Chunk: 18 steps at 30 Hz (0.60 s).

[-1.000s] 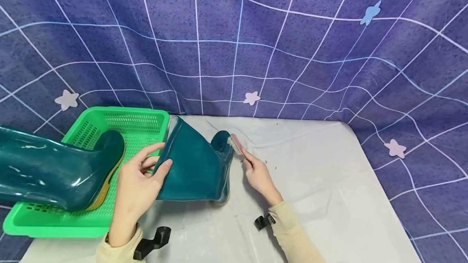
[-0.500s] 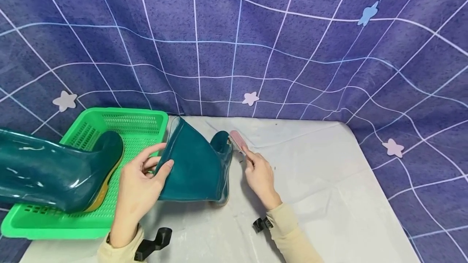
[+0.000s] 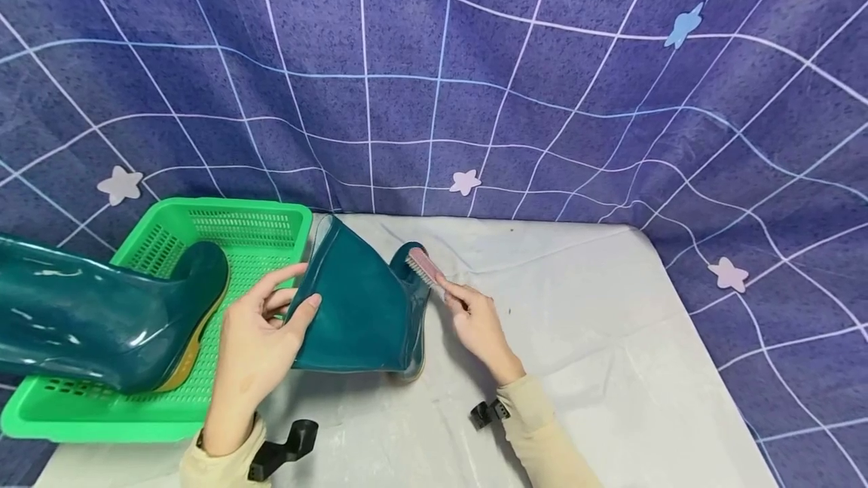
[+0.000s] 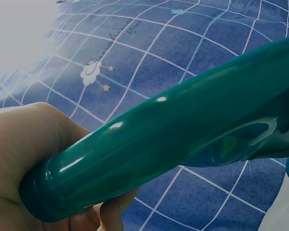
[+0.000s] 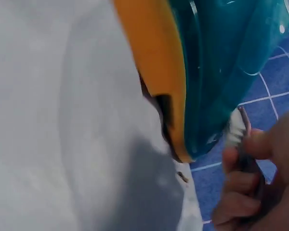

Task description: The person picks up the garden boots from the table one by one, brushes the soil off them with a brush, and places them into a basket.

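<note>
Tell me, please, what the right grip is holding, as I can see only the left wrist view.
Observer: The right grip holds a pink brush, which the head view shows over the boot near its toe.
Operator: Thank you; is there another boot nearby?
Observer: Yes, a second boot lies across a green basket.
Operator: And what colour is the first boot's sole, please?
Observer: Orange along the side of the sole, in the right wrist view.

Held boot (image 3: 356, 303) looks like smooth, glossy rubber, and the other boot (image 3: 102, 318) is properly shiny too. Basket (image 3: 102, 429) is smooth plastic with a bit of gloss. Brush (image 3: 425, 263) seems plastic, with rough bristles (image 3: 417, 270). Sheet's (image 3: 590, 367) smoothish, faint sheen, some creases. Curtain (image 3: 339, 111) is matt cloth, and so are the sleeves (image 3: 545, 431).
</note>
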Each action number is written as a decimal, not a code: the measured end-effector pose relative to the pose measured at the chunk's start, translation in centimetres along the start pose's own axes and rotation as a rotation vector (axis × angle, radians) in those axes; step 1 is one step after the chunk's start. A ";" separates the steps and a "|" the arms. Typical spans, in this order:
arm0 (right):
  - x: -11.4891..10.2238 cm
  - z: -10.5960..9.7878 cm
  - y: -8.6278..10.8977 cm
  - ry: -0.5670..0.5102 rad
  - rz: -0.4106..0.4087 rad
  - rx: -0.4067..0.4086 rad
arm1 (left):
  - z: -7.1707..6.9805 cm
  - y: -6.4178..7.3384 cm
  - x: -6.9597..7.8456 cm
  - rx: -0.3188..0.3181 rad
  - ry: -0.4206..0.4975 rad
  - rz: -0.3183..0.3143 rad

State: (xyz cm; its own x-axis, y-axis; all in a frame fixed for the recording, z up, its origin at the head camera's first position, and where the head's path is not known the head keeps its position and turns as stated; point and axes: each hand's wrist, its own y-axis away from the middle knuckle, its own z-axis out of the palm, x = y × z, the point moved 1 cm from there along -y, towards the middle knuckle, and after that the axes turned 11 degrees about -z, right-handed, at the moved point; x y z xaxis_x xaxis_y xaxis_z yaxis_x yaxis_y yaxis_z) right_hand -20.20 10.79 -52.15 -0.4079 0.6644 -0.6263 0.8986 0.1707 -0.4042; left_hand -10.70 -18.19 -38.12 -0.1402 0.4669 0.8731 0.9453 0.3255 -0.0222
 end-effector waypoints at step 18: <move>1.4 0.2 0.1 -0.003 0.038 0.057 | 0.0 -0.1 0.1 0.000 0.001 0.004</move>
State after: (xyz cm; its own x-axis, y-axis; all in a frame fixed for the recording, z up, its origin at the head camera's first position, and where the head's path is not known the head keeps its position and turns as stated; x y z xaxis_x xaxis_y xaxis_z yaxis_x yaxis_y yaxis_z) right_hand -20.72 11.64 -53.20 -0.3744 0.6672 -0.6439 0.9027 0.1036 -0.4176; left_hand -10.76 -18.19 -38.01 -0.1365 0.4675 0.8734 0.9457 0.3240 -0.0256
